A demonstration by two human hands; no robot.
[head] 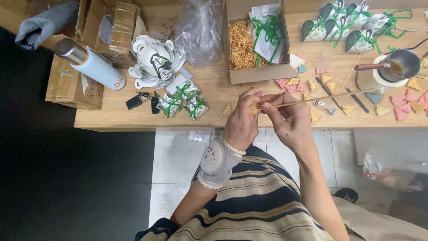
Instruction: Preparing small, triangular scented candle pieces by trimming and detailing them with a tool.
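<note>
Both hands up close together over the table edge. Left hand (pixel 243 117), a grey wrist cuff (pixel 217 161) below it, pinching a small yellow triangle piece (pixel 253 108) between fingertips. Right hand (pixel 290 120) just beside, fingers clamped on a thin wooden stick (pixel 330 96), its near end touching the yellow piece, its far end slanting out over the wooden table (pixel 214 89). Scattered around the stick: pink, yellow and blue triangles (pixel 401 109). Further right, a small metal pot (pixel 403 62) with brown liquid. Straight ahead, an open cardboard box (pixel 256 44) with straw filling and green ribbon. Off to the left, little ribbon-tied gift boxes (pixel 183 101), keys (pixel 143 100), a white-and-orange flask (pixel 91 63) lying on its side.
</note>
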